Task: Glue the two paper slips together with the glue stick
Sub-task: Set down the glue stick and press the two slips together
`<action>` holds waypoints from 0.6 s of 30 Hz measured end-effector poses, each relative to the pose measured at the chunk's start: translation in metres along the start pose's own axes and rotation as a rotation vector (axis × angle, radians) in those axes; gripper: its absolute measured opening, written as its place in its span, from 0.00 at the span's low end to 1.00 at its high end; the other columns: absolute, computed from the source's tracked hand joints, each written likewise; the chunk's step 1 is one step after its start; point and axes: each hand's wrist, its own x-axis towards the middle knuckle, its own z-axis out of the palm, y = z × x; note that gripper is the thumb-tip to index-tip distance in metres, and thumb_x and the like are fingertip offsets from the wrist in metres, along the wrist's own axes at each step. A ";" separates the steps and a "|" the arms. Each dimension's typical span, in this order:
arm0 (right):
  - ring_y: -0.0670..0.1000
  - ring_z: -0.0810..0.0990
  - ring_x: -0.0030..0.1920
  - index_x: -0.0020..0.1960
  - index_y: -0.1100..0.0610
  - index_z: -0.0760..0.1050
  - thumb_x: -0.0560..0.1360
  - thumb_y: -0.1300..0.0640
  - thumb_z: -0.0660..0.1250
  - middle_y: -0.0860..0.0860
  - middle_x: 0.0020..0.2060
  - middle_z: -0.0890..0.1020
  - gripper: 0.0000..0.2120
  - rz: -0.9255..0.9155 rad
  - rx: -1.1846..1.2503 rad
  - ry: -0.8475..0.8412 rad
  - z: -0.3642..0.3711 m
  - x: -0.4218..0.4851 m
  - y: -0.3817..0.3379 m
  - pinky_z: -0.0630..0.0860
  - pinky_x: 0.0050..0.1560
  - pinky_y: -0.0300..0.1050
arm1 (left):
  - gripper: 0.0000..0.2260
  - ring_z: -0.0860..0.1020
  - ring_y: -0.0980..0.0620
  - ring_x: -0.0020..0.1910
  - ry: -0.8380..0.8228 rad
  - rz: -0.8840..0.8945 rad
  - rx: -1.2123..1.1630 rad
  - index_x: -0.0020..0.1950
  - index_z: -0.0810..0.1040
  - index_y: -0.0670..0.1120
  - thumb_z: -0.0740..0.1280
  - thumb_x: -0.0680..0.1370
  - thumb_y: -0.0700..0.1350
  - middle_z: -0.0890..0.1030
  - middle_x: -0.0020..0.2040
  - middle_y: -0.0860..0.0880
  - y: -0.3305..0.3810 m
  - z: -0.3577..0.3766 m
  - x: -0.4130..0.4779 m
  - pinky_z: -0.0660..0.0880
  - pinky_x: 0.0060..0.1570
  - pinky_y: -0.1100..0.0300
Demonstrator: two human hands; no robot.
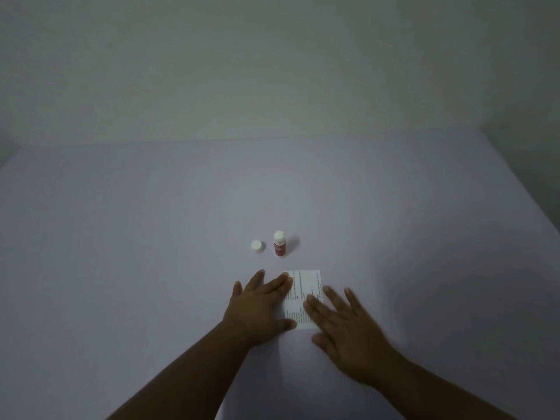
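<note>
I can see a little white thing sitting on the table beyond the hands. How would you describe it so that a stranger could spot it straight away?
Start at the printed paper slip lying under both hands on the pale table. Just beyond it stands a small red glue stick with a white top. The white cap sits apart on that stick's left: it is shorter, all white and has no red label.

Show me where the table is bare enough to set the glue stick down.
Bare table stretches left of the cap and right of the glue stick, also behind both. It is crowded near the paper slip, where the left hand and right hand lie flat.
</note>
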 end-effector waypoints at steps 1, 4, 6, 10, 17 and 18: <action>0.55 0.66 0.70 0.70 0.50 0.65 0.77 0.42 0.50 0.46 0.68 0.72 0.24 -0.010 0.013 -0.001 0.002 -0.007 -0.003 0.54 0.68 0.59 | 0.38 0.41 0.47 0.76 0.002 0.001 0.003 0.75 0.41 0.61 0.56 0.71 0.70 0.45 0.77 0.62 0.001 0.000 0.000 0.42 0.70 0.36; 0.55 0.67 0.70 0.69 0.50 0.66 0.78 0.42 0.48 0.45 0.67 0.72 0.24 -0.009 -0.009 0.037 0.003 -0.010 -0.002 0.55 0.67 0.59 | 0.38 0.40 0.47 0.76 -0.001 0.005 0.013 0.75 0.42 0.60 0.56 0.72 0.69 0.44 0.77 0.62 0.001 0.000 -0.001 0.42 0.70 0.36; 0.55 0.67 0.70 0.69 0.50 0.67 0.78 0.43 0.48 0.45 0.67 0.73 0.24 -0.015 -0.033 0.043 0.000 -0.003 -0.003 0.55 0.67 0.59 | 0.37 0.40 0.47 0.76 0.008 0.010 0.020 0.75 0.41 0.60 0.55 0.73 0.69 0.44 0.77 0.61 0.000 -0.001 -0.002 0.43 0.71 0.36; 0.55 0.66 0.70 0.69 0.50 0.67 0.78 0.42 0.50 0.45 0.67 0.73 0.24 0.000 -0.021 0.024 -0.001 0.006 -0.017 0.52 0.67 0.59 | 0.36 0.37 0.47 0.76 0.061 -0.023 0.059 0.75 0.40 0.58 0.53 0.73 0.68 0.43 0.77 0.59 -0.009 0.002 -0.011 0.44 0.72 0.38; 0.56 0.67 0.70 0.68 0.50 0.67 0.77 0.41 0.52 0.45 0.67 0.74 0.23 0.004 -0.016 0.068 0.004 0.009 -0.036 0.49 0.67 0.58 | 0.37 0.40 0.45 0.76 0.154 -0.035 0.076 0.76 0.46 0.54 0.56 0.73 0.66 0.47 0.78 0.55 -0.014 0.004 -0.024 0.44 0.72 0.40; 0.56 0.66 0.70 0.68 0.50 0.67 0.77 0.41 0.52 0.45 0.67 0.73 0.23 0.001 -0.017 0.077 0.004 0.009 -0.036 0.49 0.68 0.58 | 0.37 0.43 0.46 0.76 0.164 -0.035 0.055 0.76 0.48 0.53 0.58 0.73 0.65 0.49 0.78 0.54 -0.013 0.003 -0.024 0.46 0.72 0.41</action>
